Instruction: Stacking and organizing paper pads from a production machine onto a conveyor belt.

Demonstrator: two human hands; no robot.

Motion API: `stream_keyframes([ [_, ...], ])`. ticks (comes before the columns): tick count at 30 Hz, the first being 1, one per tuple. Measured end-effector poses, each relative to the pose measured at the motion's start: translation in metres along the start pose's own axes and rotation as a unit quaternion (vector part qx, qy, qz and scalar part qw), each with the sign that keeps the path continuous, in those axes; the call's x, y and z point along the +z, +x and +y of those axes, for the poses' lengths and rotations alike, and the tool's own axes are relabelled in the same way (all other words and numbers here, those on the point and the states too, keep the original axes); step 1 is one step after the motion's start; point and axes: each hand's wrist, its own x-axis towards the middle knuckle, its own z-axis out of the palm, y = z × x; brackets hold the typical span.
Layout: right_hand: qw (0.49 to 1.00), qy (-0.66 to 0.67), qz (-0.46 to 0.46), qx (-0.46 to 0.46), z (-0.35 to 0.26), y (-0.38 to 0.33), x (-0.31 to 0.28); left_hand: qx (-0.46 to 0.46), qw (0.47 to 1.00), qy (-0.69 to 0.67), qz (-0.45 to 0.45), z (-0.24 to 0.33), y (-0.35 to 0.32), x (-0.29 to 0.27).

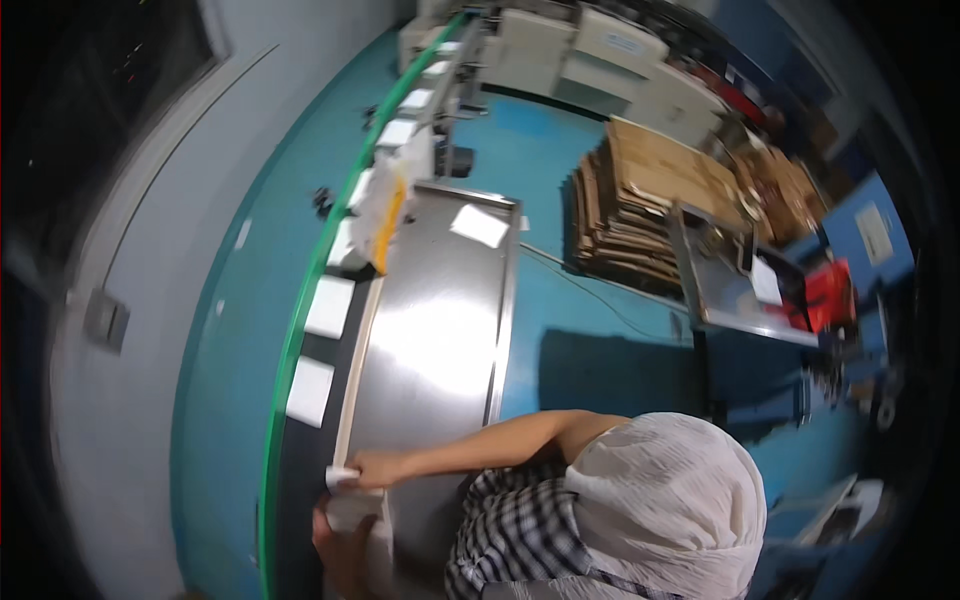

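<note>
White pack (pixel 350 509) sits beside the black belt (pixel 303 470), clasped by a lower hand (pixel 345 555), owner unclear, while a co-worker's hand (pixel 378 468) bends over its far end, grip unclear.

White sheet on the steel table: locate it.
In the head view, the white sheet lies near the far-right corner of the steel table, at upper middle, left of the cardboard stack.

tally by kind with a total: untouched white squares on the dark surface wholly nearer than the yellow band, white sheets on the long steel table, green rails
Untouched white squares on the dark surface, wholly nearer than the yellow band: 2
White sheet on the long steel table: 1
Green rail: 1
Total: 4
</note>
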Motion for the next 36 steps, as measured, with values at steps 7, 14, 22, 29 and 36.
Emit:
stream_keyframes([
  [7, 0.994, 0.081, 0.074, 0.028, 0.012, 0.028, -0.001, 0.047, 0.996, -0.023, 0.073, -0.011, -0.025, -0.001],
  [14, 0.997, 0.060, 0.016, 0.050, -0.012, 0.013, 0.034, 0.068, 0.990, -0.049, 0.115, -0.030, -0.032, 0.000],
  [22, 0.997, 0.081, -0.016, 0.010, 0.003, -0.009, 0.051, 0.077, 0.990, -0.033, 0.109, -0.043, -0.048, 0.000],
  [29, 0.984, -0.071, -0.165, 0.001, -0.005, 0.008, 0.022, 0.045, 0.988, -0.088, 0.120, -0.043, -0.044, 0.004],
  [36, 0.982, 0.010, -0.159, 0.102, 0.002, 0.013, 0.020, 0.003, 0.994, -0.041, 0.099, -0.046, -0.045, 0.003],
])
